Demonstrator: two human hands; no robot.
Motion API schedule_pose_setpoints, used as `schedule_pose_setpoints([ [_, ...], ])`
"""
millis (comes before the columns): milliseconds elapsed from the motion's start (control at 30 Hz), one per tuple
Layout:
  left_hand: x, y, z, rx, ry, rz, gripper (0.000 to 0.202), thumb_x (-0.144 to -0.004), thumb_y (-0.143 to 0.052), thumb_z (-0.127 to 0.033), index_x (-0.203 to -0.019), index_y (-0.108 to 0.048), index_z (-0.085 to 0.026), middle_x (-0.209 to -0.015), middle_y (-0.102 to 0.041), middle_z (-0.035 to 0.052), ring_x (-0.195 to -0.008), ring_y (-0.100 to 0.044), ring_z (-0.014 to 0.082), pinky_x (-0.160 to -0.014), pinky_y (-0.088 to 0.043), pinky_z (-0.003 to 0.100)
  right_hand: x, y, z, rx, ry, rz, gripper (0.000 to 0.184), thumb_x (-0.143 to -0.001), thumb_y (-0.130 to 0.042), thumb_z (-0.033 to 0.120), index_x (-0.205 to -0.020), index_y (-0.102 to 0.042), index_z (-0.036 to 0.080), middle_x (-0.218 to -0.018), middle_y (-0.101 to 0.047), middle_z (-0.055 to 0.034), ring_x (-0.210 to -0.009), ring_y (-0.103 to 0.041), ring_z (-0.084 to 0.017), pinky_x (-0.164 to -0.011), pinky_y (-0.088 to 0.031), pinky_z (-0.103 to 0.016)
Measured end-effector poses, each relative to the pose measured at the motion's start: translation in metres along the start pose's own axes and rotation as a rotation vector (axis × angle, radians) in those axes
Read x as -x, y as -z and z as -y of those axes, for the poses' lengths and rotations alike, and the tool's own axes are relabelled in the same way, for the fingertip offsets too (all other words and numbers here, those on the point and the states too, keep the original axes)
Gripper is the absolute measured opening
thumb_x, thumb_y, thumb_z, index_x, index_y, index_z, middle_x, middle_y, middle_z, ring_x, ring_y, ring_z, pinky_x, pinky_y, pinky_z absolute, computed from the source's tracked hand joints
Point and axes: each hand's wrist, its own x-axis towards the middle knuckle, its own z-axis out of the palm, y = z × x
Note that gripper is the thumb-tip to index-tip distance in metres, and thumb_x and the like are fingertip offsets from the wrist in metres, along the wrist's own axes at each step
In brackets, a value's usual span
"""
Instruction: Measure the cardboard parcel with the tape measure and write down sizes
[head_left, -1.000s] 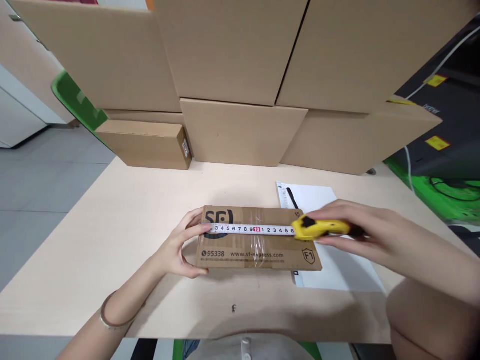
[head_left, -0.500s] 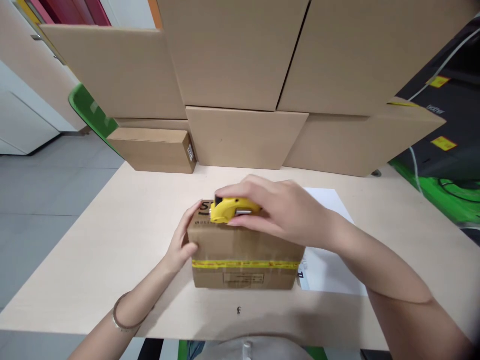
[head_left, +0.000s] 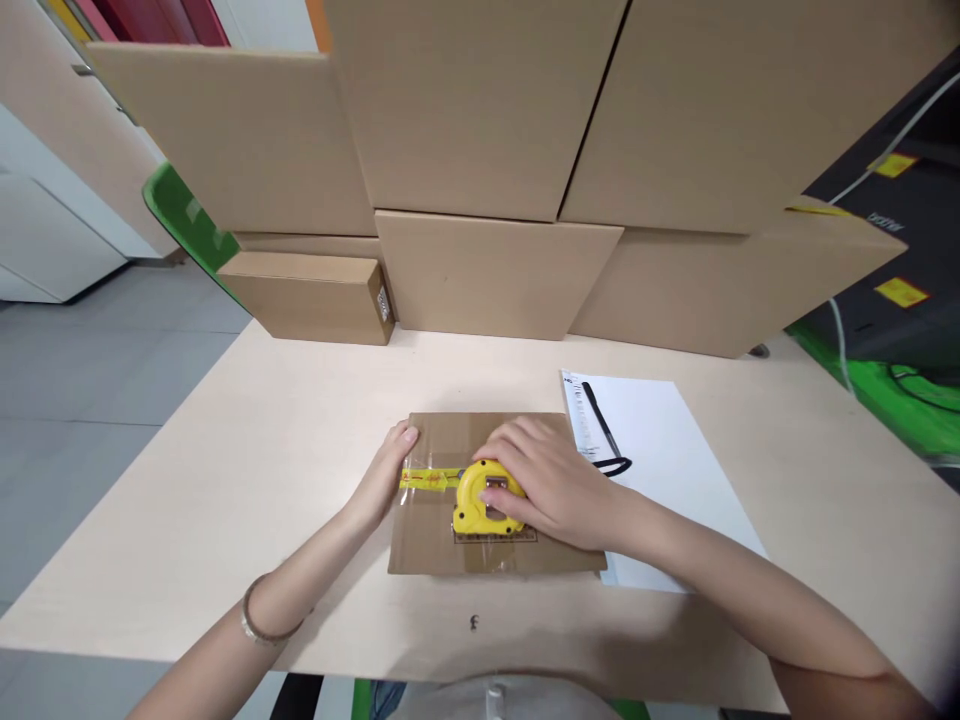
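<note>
A small brown cardboard box (head_left: pixel 435 553) sits on the table, a face with a yellow printed tape strip (head_left: pixel 424 479) turned up toward me. At its left edge is my left hand (head_left: pixel 380 476), gripping the box with the thumb at the upper left corner; the other fingertips are partly hidden. My right hand (head_left: pixel 556 484) is closed around a yellow tape measure (head_left: pixel 471 500) and lies over the box's right part. The tape measure's case is over the box face and partly covers a printed frame. I cannot make out any drawn-out blade.
Right of the box lies a white sheet of paper (head_left: pixel 667 440) with a black pen (head_left: pixel 600 415) on it. A longer cardboard box (head_left: pixel 315 300) stands at the back left, before tall cardboard panels (head_left: pixel 495 275). Dark equipment (head_left: pixel 862 300) is at the right.
The box has been tipped, so its taped face now points up and the lettered face is out of sight. My right hand has turned the tape measure flat and lowered it. The pen now shows.
</note>
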Motion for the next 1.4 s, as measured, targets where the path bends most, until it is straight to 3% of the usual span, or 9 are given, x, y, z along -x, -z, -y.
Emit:
schedule_pose_setpoints([
  [133, -0.002, 0.005, 0.007, -0.031, -0.038, 0.018, 0.055, -0.099, -0.057, -0.062, -0.138, -0.065, -0.025, -0.154, -0.060, 0.0088, -0.151, -0.045, 0.0344, -0.126, -0.036, 0.052, 0.009, 0.011, -0.019, 0.011, -0.016, -0.200, 0.043, -0.105, -0.048, 0.059, -0.113, -0.064, 0.020, -0.119, -0.069, -0.0148, -0.114, -0.063, -0.030, -0.096, -0.051, -0.049],
  [233, 0.001, 0.012, 0.015, -0.057, -0.097, 0.049, 0.063, -0.097, -0.056, -0.066, -0.150, -0.055, -0.032, -0.170, -0.041, 0.0039, -0.160, -0.031, 0.0340, -0.131, -0.027, 0.054, 0.031, 0.033, -0.053, -0.038, -0.343, -0.340, 0.043, -0.106, -0.037, 0.062, -0.097, -0.056, 0.024, -0.096, -0.069, -0.0084, -0.085, -0.065, -0.025, -0.077, -0.051, -0.038],
  [333, 0.004, 0.017, 0.019, -0.052, -0.117, 0.138, 0.075, -0.093, -0.062, -0.066, -0.158, -0.044, -0.036, -0.174, -0.032, 0.0035, -0.162, -0.026, 0.0368, -0.130, -0.030, 0.056, 0.057, 0.042, -0.097, 0.134, -0.783, -0.234, 0.042, -0.107, -0.031, 0.057, -0.083, -0.046, 0.026, -0.075, -0.063, -0.0044, -0.070, -0.060, -0.025, -0.071, -0.044, -0.037],
  [433, 0.005, 0.018, 0.020, -0.018, -0.079, 0.210, 0.080, -0.091, -0.065, -0.063, -0.162, -0.036, -0.039, -0.175, -0.032, 0.0041, -0.160, -0.030, 0.0392, -0.126, -0.036, 0.058, 0.074, 0.027, -0.128, 0.202, -0.935, -0.154, 0.042, -0.102, -0.040, 0.057, -0.075, -0.044, 0.026, -0.070, -0.062, -0.0087, -0.069, -0.060, -0.029, -0.071, -0.040, -0.041],
  [600, 0.001, 0.020, 0.022, 0.000, -0.054, 0.228, 0.084, -0.089, -0.066, -0.066, -0.163, -0.036, -0.039, -0.174, -0.033, 0.0041, -0.161, -0.028, 0.0397, -0.128, -0.034, 0.057, 0.084, -0.008, -0.149, 0.085, -0.891, -0.240, 0.036, -0.097, -0.047, 0.053, -0.076, -0.045, 0.025, -0.086, -0.066, -0.0141, -0.078, -0.063, -0.031, -0.075, -0.040, -0.043],
  [800, 0.003, 0.018, 0.012, -0.040, -0.027, 0.217, 0.084, -0.092, -0.062, -0.066, -0.164, -0.035, -0.032, -0.174, -0.034, 0.0073, -0.163, -0.023, 0.0404, -0.129, -0.029, 0.055, 0.088, -0.017, -0.182, -0.327, -0.811, -0.431, 0.058, -0.094, -0.025, 0.080, -0.083, -0.045, 0.027, -0.061, -0.055, -0.0005, -0.053, -0.052, -0.019, -0.053, -0.042, -0.032],
  [900, 0.005, 0.015, 0.006, -0.056, -0.011, 0.194, 0.089, -0.090, -0.064, -0.068, -0.164, -0.035, -0.029, -0.174, -0.034, 0.0096, -0.162, -0.023, 0.0416, -0.128, -0.030, 0.054, 0.087, -0.023, -0.192, -0.498, -0.763, -0.478, 0.065, -0.077, -0.048, 0.092, -0.078, -0.039, 0.028, -0.054, -0.052, 0.0037, -0.042, -0.045, -0.014, -0.043, -0.034, -0.028],
  [1200, 0.001, 0.020, 0.007, -0.171, -0.083, 0.194, 0.085, -0.090, -0.061, -0.073, -0.160, -0.043, -0.028, -0.178, -0.024, 0.0067, -0.163, -0.017, 0.0421, -0.130, -0.027, 0.052, 0.086, -0.026, -0.184, -0.659, -0.645, -0.442, 0.057, -0.068, -0.084, 0.070, -0.065, -0.049, 0.025, -0.048, -0.057, 0.0026, -0.041, -0.046, -0.011, -0.043, -0.033, -0.025],
  [1400, -0.001, 0.024, 0.008, -0.223, -0.121, 0.212, 0.082, -0.092, -0.059, -0.073, -0.159, -0.044, -0.028, -0.178, -0.025, 0.0065, -0.164, -0.015, 0.0411, -0.131, -0.025, 0.052, 0.087, -0.030, -0.185, -0.608, -0.619, -0.407, 0.053, -0.070, -0.082, 0.063, -0.058, -0.048, 0.025, -0.044, -0.053, 0.0036, -0.042, -0.040, -0.011, -0.047, -0.029, -0.026],
])
